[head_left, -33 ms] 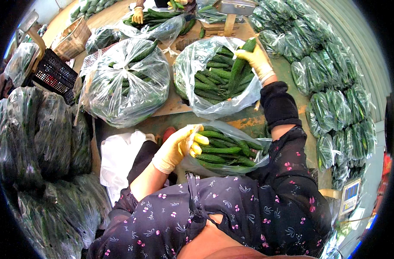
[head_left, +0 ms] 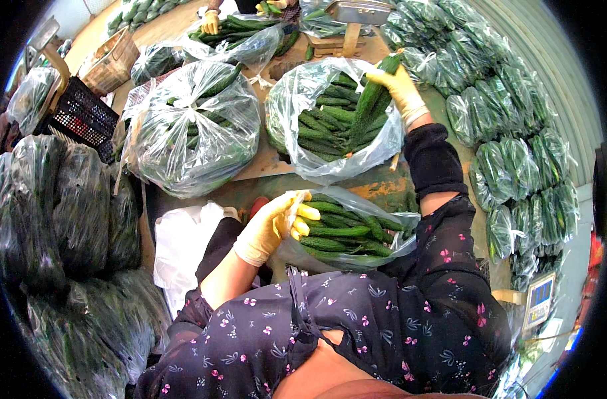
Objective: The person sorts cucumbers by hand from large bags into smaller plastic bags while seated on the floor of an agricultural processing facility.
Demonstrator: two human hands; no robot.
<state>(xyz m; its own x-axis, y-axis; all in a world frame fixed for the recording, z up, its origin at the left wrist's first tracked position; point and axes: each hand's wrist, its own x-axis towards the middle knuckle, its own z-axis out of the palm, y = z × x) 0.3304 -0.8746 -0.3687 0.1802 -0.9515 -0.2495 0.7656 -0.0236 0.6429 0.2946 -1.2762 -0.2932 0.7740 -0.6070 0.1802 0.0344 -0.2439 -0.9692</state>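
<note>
My right hand (head_left: 400, 88), in a pale yellow glove, grips a dark green cucumber (head_left: 368, 106) near its upper end. The cucumber slants over a large open clear plastic bag (head_left: 283, 86) full of cucumbers. Closer to me, a smaller clear bag (head_left: 406, 249) lies open with several cucumbers (head_left: 346, 231) inside. My left hand (head_left: 277, 223), gloved too, has its fingers curled at that bag's left rim, pinching the plastic. Part of that grip is hidden behind the fingers.
Left of the open bag stands a big knotted bag (head_left: 183, 156) of cucumbers. Packed bags are stacked at left (head_left: 44, 219) and right (head_left: 496, 166). A black crate (head_left: 84, 116), a basket (head_left: 109, 60) and a scale (head_left: 358, 12) stand farther off. Another person's gloved hand (head_left: 211, 22) is at the far bag.
My right hand and the cucumber have shifted very slightly to the right. My left hand stays at the smaller bag's rim.
</note>
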